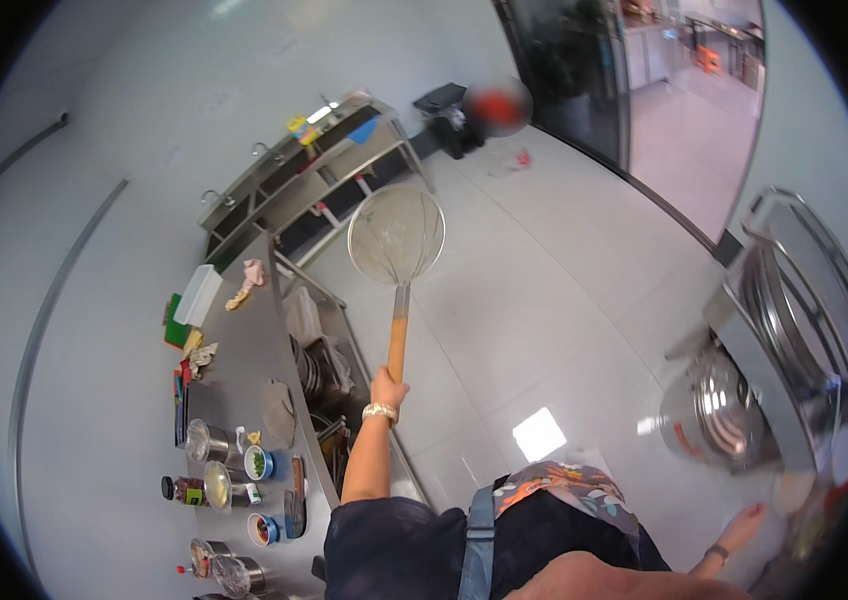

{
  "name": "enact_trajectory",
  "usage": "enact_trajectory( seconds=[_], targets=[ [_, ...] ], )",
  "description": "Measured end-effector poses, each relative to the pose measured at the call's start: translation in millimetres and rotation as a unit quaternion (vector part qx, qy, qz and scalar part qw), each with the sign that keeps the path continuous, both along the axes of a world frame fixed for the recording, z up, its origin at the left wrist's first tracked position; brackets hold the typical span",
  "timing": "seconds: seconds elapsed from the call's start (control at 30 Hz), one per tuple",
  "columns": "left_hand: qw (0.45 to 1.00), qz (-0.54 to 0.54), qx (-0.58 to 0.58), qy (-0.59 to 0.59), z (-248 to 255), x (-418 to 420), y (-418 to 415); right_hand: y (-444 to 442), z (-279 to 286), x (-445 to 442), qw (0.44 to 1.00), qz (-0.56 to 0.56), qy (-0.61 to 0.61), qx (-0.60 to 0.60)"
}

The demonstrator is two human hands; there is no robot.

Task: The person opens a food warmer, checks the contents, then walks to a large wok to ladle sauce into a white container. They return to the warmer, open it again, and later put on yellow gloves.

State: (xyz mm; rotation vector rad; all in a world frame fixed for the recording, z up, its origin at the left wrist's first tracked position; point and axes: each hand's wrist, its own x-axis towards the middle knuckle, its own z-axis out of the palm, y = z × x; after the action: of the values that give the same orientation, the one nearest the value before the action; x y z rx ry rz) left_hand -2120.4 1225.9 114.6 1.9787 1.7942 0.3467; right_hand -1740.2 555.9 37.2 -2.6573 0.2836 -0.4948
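Observation:
My left hand (389, 391), with a gold-coloured watch or bracelet at the wrist, grips the wooden handle of a large round wire-mesh skimmer (397, 236). The skimmer is held out ahead of me over the tiled floor, its mesh bowl farthest away and with nothing seen in it. At the lower right, my right hand (743, 527) is blurred, near a metal rack or cart (761, 360) that holds large steel lids or pans. Whether its fingers hold anything is unclear. A large shiny steel pot (716, 412) lies just beyond that hand.
Along the left runs a steel worktable (244, 352) with a cleaver (295, 510), a bowl of chopped greens (258, 463), steel containers (206, 440) and cloths (247, 281). Farther off stand a steel sink unit (304, 161), a black bin (454, 124) and a glass door (581, 75).

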Motion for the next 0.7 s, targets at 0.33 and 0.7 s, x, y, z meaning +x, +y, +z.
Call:
enact_trajectory(
  seconds=[0.33,0.7],
  targets=[
    [0.980,0.184,-0.060,-0.036,-18.3,36.5,155.1,541.9,10.5,250.1,0.863,0.491,0.110,0.033],
    [0.962,0.264,-0.052,-0.036,-9.3,95.0,441.6,572.2,-192.3,283.4,0.615,0.408,0.565,-0.369]
  ],
)
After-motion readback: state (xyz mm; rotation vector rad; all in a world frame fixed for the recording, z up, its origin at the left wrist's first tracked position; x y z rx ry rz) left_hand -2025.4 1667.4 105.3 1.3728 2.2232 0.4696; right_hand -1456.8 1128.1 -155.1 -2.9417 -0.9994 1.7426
